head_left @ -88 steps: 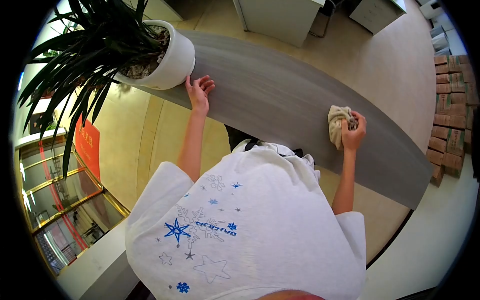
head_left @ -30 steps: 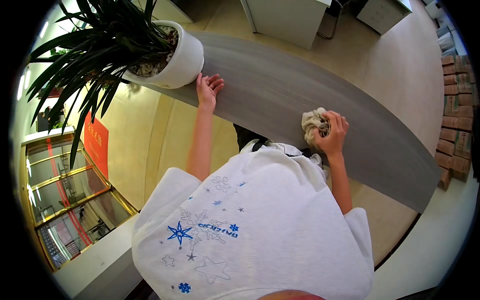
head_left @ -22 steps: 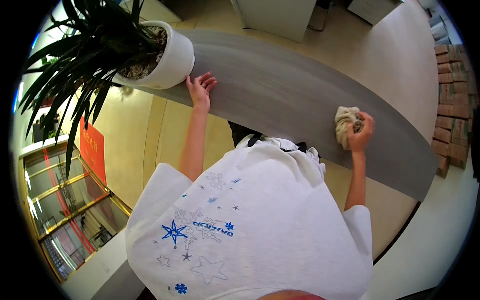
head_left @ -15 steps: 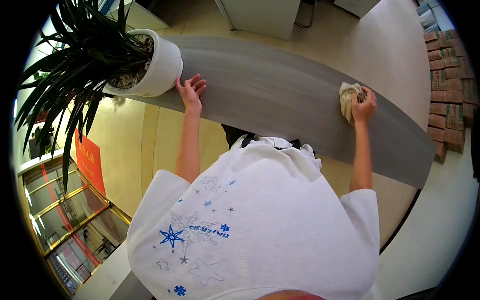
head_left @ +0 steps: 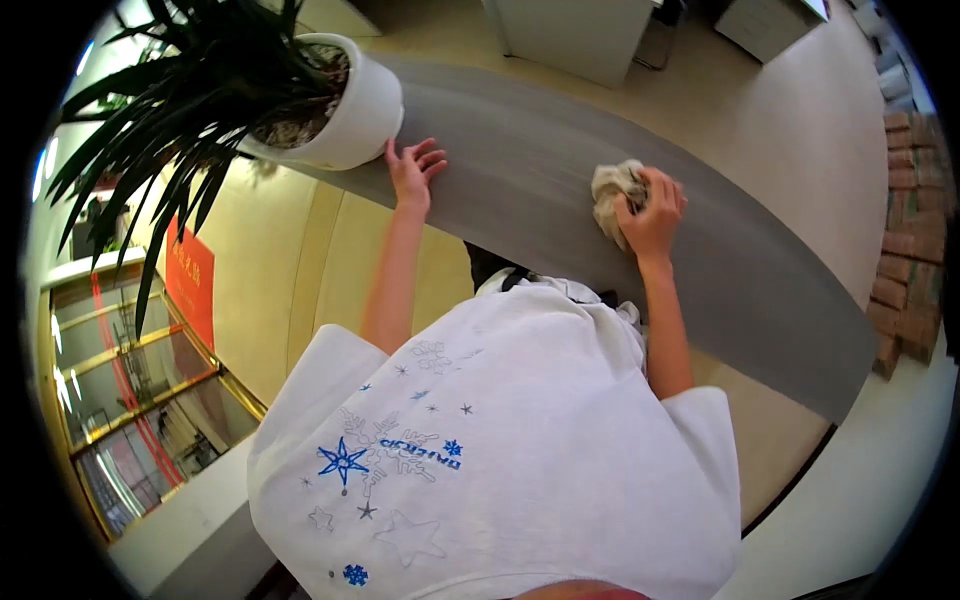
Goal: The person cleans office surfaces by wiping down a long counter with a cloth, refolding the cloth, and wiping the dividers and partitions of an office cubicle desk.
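Note:
A crumpled beige cloth (head_left: 615, 196) is gripped in my right hand (head_left: 655, 212) and pressed on the grey countertop (head_left: 520, 140), right of its middle. My left hand (head_left: 413, 176) has its fingers spread, by the base of a white plant pot (head_left: 368, 112). The thumb is close against the pot; whether it touches, I cannot tell. Long dark green leaves (head_left: 190, 100) grow from the pot and hang over the counter's left end.
Stacked brown paper packages (head_left: 912, 240) line the wall at far right. A white desk panel (head_left: 570, 40) and a cabinet (head_left: 770, 28) stand beyond the counter. At lower left are a gold-framed glass case (head_left: 150, 390) and a red sign (head_left: 190, 285).
My right hand has moved left along the countertop with the cloth, nearer to my left hand. My left hand stays beside the pot. The whole view has shifted slightly.

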Demonstrator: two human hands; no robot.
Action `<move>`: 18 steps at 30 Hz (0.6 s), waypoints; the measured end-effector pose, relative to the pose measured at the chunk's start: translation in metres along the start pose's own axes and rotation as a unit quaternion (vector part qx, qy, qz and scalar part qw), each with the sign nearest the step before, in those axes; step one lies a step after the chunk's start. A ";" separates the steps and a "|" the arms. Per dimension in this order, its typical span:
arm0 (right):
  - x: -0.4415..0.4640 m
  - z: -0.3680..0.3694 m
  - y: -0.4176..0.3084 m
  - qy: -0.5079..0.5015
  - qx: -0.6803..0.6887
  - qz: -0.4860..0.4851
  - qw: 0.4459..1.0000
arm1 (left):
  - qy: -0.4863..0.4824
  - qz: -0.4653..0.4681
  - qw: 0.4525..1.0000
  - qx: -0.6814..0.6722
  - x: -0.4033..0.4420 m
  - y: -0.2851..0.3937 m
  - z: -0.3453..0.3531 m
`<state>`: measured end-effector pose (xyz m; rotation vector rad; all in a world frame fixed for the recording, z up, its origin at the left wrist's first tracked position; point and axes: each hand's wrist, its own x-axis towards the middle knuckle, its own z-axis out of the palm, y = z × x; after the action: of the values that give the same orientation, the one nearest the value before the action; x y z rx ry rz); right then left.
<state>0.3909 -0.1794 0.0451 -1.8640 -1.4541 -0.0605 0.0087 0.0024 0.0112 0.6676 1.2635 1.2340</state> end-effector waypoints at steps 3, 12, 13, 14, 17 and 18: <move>-0.027 -0.020 0.004 -0.041 -0.053 -0.019 0.998 | -0.052 0.100 0.992 0.050 -0.010 -0.007 0.001; 0.016 -0.020 0.089 0.008 -0.094 0.078 0.992 | 0.035 0.016 0.995 -0.094 0.010 -0.030 0.018; 0.026 -0.016 0.086 0.011 -0.110 0.098 0.989 | 0.038 0.008 0.995 -0.087 0.007 -0.027 0.021; 0.030 -0.012 0.081 0.008 -0.128 0.122 0.984 | 0.044 -0.006 0.996 -0.077 0.005 -0.028 0.015; 0.053 0.023 0.069 0.003 -0.150 0.115 0.982 | 0.038 0.000 0.996 -0.082 0.014 -0.032 0.006; 0.063 0.038 0.060 0.000 -0.154 0.098 0.983 | 0.042 -0.001 0.995 -0.089 0.014 -0.034 0.007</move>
<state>0.4493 -0.1101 0.0160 -2.2481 -1.3101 -0.2002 0.0238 0.0078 -0.0228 0.4903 1.2051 1.3666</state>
